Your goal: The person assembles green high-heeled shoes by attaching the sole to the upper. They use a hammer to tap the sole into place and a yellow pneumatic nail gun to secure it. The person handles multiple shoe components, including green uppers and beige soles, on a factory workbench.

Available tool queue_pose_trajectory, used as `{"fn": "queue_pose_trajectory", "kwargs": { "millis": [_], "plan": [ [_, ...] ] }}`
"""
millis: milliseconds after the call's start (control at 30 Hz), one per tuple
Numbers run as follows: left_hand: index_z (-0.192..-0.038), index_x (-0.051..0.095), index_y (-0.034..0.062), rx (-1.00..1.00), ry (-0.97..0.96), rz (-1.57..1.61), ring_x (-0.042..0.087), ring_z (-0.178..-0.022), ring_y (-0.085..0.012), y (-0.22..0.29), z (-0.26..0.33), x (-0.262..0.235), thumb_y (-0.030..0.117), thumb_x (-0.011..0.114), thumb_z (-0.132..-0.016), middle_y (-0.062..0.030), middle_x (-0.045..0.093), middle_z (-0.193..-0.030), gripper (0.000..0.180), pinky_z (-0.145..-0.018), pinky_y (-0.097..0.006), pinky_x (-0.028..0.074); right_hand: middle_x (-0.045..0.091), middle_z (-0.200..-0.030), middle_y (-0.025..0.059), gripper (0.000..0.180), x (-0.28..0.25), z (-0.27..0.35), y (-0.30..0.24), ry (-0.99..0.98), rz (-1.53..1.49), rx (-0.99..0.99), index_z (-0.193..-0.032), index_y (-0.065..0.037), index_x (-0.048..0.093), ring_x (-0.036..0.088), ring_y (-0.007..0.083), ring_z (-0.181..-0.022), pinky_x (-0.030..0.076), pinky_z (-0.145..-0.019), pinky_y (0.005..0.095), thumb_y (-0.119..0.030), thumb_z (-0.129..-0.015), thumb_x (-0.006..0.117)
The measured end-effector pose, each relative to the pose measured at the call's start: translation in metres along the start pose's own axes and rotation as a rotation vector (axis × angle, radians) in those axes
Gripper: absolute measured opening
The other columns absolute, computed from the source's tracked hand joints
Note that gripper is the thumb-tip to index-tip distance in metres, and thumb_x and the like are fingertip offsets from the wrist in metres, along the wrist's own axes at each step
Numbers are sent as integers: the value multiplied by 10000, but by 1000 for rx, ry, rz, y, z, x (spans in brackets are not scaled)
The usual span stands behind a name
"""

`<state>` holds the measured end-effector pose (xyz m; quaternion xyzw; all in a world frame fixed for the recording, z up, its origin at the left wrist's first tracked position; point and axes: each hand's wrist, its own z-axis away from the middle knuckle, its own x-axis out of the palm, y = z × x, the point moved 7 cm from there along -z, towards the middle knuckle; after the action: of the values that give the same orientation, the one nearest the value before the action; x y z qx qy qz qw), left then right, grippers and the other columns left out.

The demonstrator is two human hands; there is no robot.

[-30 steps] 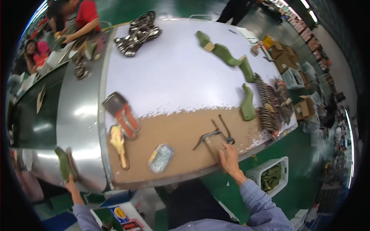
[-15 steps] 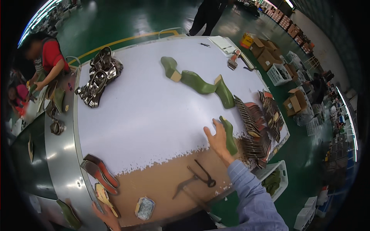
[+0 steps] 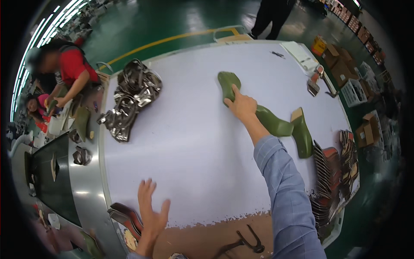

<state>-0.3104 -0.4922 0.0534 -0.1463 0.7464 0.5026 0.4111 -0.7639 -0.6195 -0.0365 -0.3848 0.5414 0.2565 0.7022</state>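
Note:
My right hand (image 3: 243,105) reaches to the far middle of the table. Its thumb and fingers close on the near end of a green shoe last (image 3: 228,82). Beside that hand lies a second green last (image 3: 274,122), and a third last (image 3: 302,137) with a tan end touches it at the right. My left hand (image 3: 152,213) is raised over the near left of the table, fingers spread and holding nothing. Closest to it are some dark, red-sided insoles (image 3: 125,216), partly covered by the hand. My right forearm hides part of the tabletop.
Shiny dark metallic shoe uppers (image 3: 129,99) are heaped at the far left. Stacked dark and red insoles (image 3: 330,177) line the right edge. Dark pincers (image 3: 252,246) lie near the front. A brush (image 3: 315,80) and papers (image 3: 299,55) sit far right. A person in red (image 3: 77,69) works at the left.
My right hand has moved from beside a near-right last to the farthest last. My left hand has risen from the table's near left edge, with its fingers spread. The view has shifted.

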Motion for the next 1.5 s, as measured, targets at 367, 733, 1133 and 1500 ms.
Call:
{"fn": "queue_pose_trajectory", "kwargs": {
  "millis": [367, 733, 1133, 1500],
  "plan": [
    [-1595, 390, 197, -89, -360, -2, 200, -1500, -572, 73, -148, 193, 722, 769, -754, -243, 194, -1687, 1061, -1166, -733, 207, 724, -1227, 147, 546, -92, 106, 175, 583, 22, 16, -1287, -190, 709, 688, 337, -1104, 527, -936, 473, -583, -911, 663],
    [-1559, 465, 237, -103, -354, -328, 321, -1418, -581, 123, -94, 236, 700, 783, -711, -263, 93, -1697, 1017, -1127, -701, 289, 560, -1406, 235, 538, -6, 246, 120, -65, -544, -143, -1520, -155, 484, 544, 415, -1287, 373, -1150, 522, -357, -1030, 577],
    [-1132, 770, 132, 42, -259, -74, 372, -1420, -568, 22, 80, 134, 77, 653, -869, -236, 253, -1672, 294, -1069, -532, 503, 482, -1469, 212, 1135, 9, 505, 187, -121, 130, -25, -1571, -79, 341, 419, 401, -1402, 217, -1231, 572, -366, -654, 945],
    [-1506, 451, 49, -644, 290, -183, 580, -1228, -415, -162, 358, -102, 217, 768, -894, -253, 611, -1311, 710, -1018, -477, 475, 542, -1440, 182, 722, -10, 528, 160, -71, -1750, 659, -1517, -25, 424, 572, 337, -1272, 540, -982, 435, -397, -940, 650]
  ]
}}
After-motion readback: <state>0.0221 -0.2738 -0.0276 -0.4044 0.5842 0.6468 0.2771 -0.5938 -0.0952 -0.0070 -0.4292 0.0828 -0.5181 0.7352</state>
